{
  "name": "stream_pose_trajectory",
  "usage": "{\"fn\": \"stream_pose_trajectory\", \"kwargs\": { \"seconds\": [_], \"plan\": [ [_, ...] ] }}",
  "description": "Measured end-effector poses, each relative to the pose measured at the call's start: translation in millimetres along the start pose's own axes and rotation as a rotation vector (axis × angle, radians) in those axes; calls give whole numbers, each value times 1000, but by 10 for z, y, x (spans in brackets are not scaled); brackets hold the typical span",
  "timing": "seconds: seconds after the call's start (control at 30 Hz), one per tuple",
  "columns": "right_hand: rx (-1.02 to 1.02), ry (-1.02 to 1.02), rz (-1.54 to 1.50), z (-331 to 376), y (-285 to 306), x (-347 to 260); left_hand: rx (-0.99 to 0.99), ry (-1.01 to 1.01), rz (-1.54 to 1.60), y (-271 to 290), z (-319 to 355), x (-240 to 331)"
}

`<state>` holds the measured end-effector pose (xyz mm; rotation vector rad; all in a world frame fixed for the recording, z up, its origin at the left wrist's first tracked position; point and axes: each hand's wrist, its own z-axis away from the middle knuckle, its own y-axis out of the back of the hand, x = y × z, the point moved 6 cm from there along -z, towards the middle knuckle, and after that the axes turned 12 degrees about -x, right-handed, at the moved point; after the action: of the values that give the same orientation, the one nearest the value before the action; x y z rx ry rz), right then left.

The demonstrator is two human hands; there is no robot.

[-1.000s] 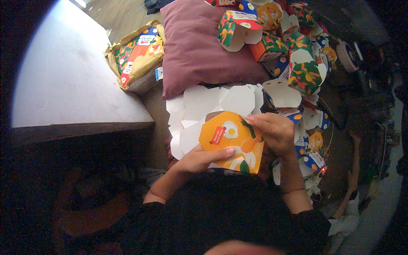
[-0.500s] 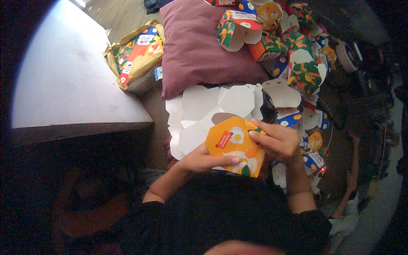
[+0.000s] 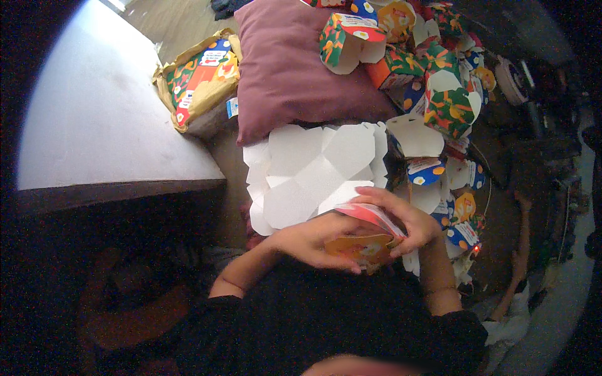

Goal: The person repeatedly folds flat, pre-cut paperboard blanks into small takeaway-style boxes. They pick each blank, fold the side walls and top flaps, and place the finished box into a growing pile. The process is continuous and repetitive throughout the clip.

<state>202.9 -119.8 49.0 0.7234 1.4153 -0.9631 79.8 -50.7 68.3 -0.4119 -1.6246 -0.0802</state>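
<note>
Held between both hands close to my body is a paper food carton (image 3: 360, 249), partly folded up, with an orange printed side and a red-and-white edge. My left hand (image 3: 310, 241) grips it from the left, fingers wrapped around its near side and partly hidden. My right hand (image 3: 411, 219) closes on its right side, fingers over the top and thumb below. Just beyond the hands lies a stack of flat carton blanks (image 3: 316, 169), white side up. One loose white flap rests against the carton's far side.
A mauve pillow (image 3: 301, 75) lies beyond the blanks. Folded cartons (image 3: 450, 113) in green, blue and orange heap along the right. A torn brown paper pack (image 3: 200, 81) of printed blanks sits at the far left, beside a white tabletop (image 3: 113, 125). Another person's arm (image 3: 519, 238) shows at right.
The carton has turned and tilted from its flat orange face to its edge, now showing red and white. My right hand has spread over its top; my left has wrapped farther around it.
</note>
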Motion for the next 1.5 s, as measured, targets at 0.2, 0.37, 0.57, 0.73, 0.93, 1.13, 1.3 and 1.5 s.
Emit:
{"fn": "stream_pose_trajectory", "kwargs": {
  "seconds": [0.2,0.37,0.57,0.73,0.93,1.13,1.3,1.5],
  "plan": [
    [500,-473,1062,984,267,-744,807,-168,91,562,689,161],
    [921,-376,1367,1172,111,-1052,1059,661,-721,1085,1129,-515],
    [689,-798,700,57,304,660,944,928,-682,1130,1218,-1134],
    [753,-749,692,6,-53,981,1018,806,-683,1037,1170,-1055],
    [862,-298,498,30,-95,518,975,700,-793,946,1086,-925],
    [425,26,755,-32,97,229,824,711,-912,849,905,-863],
    [316,118,684,-159,387,217,706,595,-1158,746,743,-639],
    [471,639,-218,-315,315,-45,775,88,276,523,501,-549]
  ]
}}
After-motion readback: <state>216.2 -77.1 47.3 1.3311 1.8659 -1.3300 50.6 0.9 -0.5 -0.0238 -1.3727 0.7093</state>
